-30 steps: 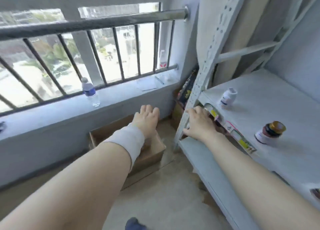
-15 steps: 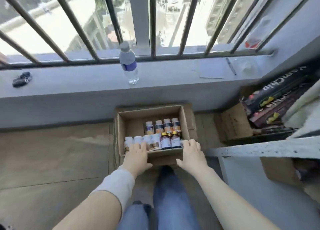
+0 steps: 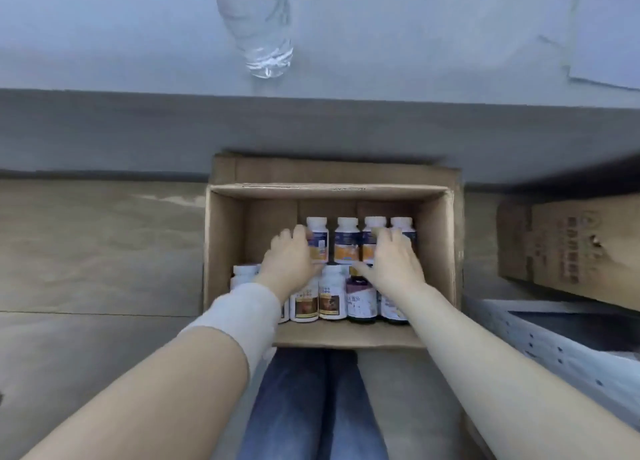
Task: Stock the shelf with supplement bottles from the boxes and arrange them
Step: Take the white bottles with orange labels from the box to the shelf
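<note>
An open cardboard box stands on the floor in front of my knees. Inside are two rows of supplement bottles: white-capped ones with orange labels at the back, and white ones plus a dark one at the front. My left hand, with a white band on its wrist, reaches into the box, its fingers against the leftmost back bottle. My right hand lies spread over the right back bottles. Neither hand has a bottle lifted.
A clear water bottle stands on the grey sill above the box, with a paper sheet at the far right. A second cardboard box and the perforated metal shelf rail are at the right. My jeans-clad legs are below.
The view turned from the shelf down to the box and closed in. Both hands moved from the box's near edge forward into it, onto the back row of bottles.
</note>
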Demonstrator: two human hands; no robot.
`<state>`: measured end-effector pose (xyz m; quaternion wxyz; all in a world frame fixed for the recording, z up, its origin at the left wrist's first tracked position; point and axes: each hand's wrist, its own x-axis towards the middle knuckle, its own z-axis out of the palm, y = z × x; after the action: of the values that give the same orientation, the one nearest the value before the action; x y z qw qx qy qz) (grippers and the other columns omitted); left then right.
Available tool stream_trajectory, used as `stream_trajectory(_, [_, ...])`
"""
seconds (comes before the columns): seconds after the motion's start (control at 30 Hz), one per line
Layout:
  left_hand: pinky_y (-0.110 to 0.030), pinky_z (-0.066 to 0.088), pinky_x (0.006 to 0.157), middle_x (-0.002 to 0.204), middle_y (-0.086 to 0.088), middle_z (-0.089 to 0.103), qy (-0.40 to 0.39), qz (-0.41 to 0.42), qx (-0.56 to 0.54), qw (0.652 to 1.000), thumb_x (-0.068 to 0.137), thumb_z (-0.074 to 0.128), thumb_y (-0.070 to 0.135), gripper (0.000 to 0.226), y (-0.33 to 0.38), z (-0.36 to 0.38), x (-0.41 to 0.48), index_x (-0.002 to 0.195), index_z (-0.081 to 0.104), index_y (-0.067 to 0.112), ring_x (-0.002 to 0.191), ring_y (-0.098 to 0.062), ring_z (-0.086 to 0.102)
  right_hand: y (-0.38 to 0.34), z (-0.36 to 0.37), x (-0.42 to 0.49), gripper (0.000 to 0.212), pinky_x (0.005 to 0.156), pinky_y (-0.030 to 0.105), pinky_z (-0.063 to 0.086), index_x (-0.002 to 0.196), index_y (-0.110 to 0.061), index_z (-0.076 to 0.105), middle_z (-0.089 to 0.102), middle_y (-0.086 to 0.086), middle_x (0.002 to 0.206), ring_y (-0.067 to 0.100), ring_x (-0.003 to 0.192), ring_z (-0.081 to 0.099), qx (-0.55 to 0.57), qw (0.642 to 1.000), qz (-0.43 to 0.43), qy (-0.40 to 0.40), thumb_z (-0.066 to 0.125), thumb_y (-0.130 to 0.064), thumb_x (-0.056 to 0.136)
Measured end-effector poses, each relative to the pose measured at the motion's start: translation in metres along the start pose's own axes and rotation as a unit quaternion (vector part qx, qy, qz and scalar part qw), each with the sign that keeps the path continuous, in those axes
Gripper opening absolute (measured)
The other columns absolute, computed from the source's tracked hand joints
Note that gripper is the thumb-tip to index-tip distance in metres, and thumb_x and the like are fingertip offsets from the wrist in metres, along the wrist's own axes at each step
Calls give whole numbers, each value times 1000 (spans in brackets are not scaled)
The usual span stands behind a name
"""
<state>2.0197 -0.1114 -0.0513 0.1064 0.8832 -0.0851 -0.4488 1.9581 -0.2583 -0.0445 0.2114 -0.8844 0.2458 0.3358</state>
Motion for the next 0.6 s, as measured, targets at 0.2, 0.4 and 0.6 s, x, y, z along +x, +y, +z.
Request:
stream_trajectory(0.2, [-42,37,105,138,-22,39,-34,-27,-40,998,84,67,28,77,0,18,76,143,23,8,128,-38,41,-17,20,76,74,107,41,24,134,-5,40,36,17,140,35,133,24,-176,983,-56,2,56,-56,82])
stream_trajectory(0.4, [-38,40,103,137,-18,45,-31,-28,-131,990,79,71,21,77,-7,29,92,142,29,11,126,-35,44,-19,32,88,77,104,40,24,133,-8,38,35,18,139,35,132,23,-183,982,-49,-17,63,-55,77])
stream_trajectory(0.6, [-36,45,100,128,-10,55,2,3,-239,971,77,74,15,71,-24,2,74,137,37,13,117,-26,54,-15,26,83,69,96,38,26,124,-16,44,54,16,125,33,125,29,-40,997,-68,-20,77,-40,68])
